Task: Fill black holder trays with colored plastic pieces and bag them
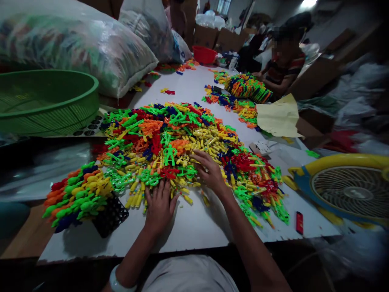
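A wide heap of small plastic toy pieces (pixel 170 142) in green, yellow, red, orange and blue covers the white table (pixel 194 227). My left hand (pixel 159 205) lies flat at the heap's near edge, fingers stretched into the pieces. My right hand (pixel 209 170) rests on the heap just to the right, fingers spread over yellow and green pieces. Neither hand visibly holds a piece. To the left, a black grid tray (pixel 111 217) stands tilted with many pieces stuck into it in rows.
A green basket (pixel 45 101) and big clear bags (pixel 91 48) are at the left. A yellow and blue fan (pixel 346 190) lies at the right, beside a small red lighter (pixel 299 222). A person sits at the far end behind another heap (pixel 246 87).
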A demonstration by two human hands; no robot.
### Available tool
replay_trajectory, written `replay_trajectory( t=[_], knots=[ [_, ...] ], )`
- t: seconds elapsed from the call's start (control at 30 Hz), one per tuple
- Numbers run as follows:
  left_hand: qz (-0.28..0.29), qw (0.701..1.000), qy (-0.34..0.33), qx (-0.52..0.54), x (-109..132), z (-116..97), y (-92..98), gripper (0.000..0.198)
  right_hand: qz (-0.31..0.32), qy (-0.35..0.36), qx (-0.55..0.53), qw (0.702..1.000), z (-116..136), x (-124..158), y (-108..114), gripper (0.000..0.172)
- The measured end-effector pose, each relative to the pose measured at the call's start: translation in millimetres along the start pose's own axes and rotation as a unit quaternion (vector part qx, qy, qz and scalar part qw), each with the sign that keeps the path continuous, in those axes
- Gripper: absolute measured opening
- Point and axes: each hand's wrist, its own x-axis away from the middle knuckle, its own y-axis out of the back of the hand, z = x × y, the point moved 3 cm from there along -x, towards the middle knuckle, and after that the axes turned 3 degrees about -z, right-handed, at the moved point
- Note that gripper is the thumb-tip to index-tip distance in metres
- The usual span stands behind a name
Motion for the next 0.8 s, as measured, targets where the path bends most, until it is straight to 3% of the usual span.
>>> replay_trajectory(
  t=[0.07, 0.2, 0.27, 0.37, 0.47, 0.57, 0.67, 0.8],
  knots=[
    [-0.002, 1.0, 0.003, -0.002, 0, 1, -0.6, 0.056, -0.015, -0.011, 0.037, 0.999, 0, 33, 20, 0.031],
    [-0.006, 1.0, 0.004, 0.001, 0, 0, -0.8, 0.055, 0.162, 0.028, 0.116, 0.98, 0, 94, 25, 0.029],
    [-0.01, 1.0, 0.003, 0.002, -1, 0, -1.4, 0.055, 0.198, 0.034, 0.158, 0.967, 0, 108, 18, 0.025],
    [-0.02, 1.0, -0.005, 0.009, -1, 1, 0.4, 0.052, 0.17, -0.025, 0.165, 0.971, 3, 108, 7, 0.017],
    [-0.04, 0.998, -0.02, 0.037, 0, 1, 11.0, 0.044, 0.087, -0.194, 0.125, 0.969, 4, 100, 2, 0.019],
    [-0.078, 0.995, -0.013, 0.068, -3, 1, 28.7, 0.029, 0.055, -0.349, 0.087, 0.931, 4, 93, -5, 0.029],
    [-0.122, 0.99, 0.04, 0.055, -15, 4, 42.5, 0.025, 0.077, -0.405, 0.077, 0.908, 0, 78, -19, 0.049],
    [-0.054, 0.997, 0.051, 0.013, -43, 2, 39.4, 0.039, 0.029, -0.395, 0.136, 0.908, -13, 53, -31, 0.042]
  ],
)
